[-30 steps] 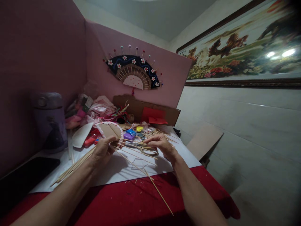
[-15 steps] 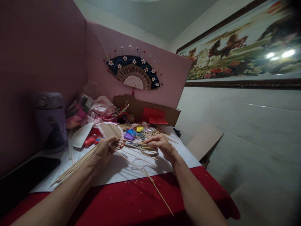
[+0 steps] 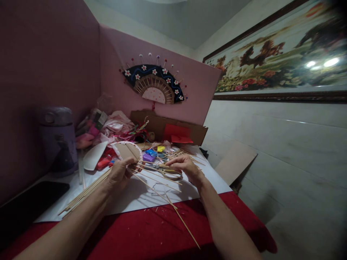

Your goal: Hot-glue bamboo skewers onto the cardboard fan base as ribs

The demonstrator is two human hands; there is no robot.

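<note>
My left hand (image 3: 121, 172) is closed around the lower edge of a rounded cardboard piece (image 3: 125, 151) with a white, red-dotted fabric rim. Several thin bamboo sticks (image 3: 160, 177) fan out to the right from this grip. My right hand (image 3: 187, 167) pinches the far end of the uppermost stick between thumb and fingers. Beneath the sticks lies a pair of scissors (image 3: 176, 176) on the white sheet. One loose stick (image 3: 187, 228) slants over the red cloth. How the sticks join the cardboard is hidden by my left hand.
Long sticks (image 3: 84, 193) lie beside my left forearm, near a dark phone (image 3: 46, 191). A purple bottle (image 3: 58, 144) stands at left. Blue, purple and yellow clay packs (image 3: 149, 157) sit behind the scissors. A decorated fan (image 3: 154, 83) hangs on the pink panel.
</note>
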